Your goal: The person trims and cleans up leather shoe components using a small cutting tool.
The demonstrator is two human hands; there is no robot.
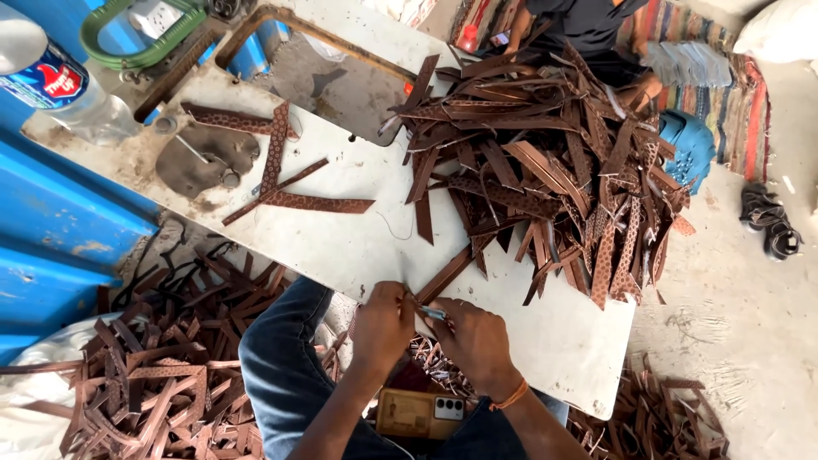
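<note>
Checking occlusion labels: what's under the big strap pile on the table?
The white table shows around the brown strap pile and through a few gaps. Whatever lies beneath the dense middle is covered; the far edge hides behind overhanging straps.

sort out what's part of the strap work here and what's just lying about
In use: left hand and right hand pinching a brown leather strap; small metal tool; heap of brown leather strips.

Lying about: clear plastic bottle; dark sandals; phone.

Left hand (382, 328): knuckles up, fingers curled shut in a pinch.
Right hand (475, 339): fist-like, fingers bent inward beside the left fingertips.
Forearms: angled inward, wrists close together.
</note>
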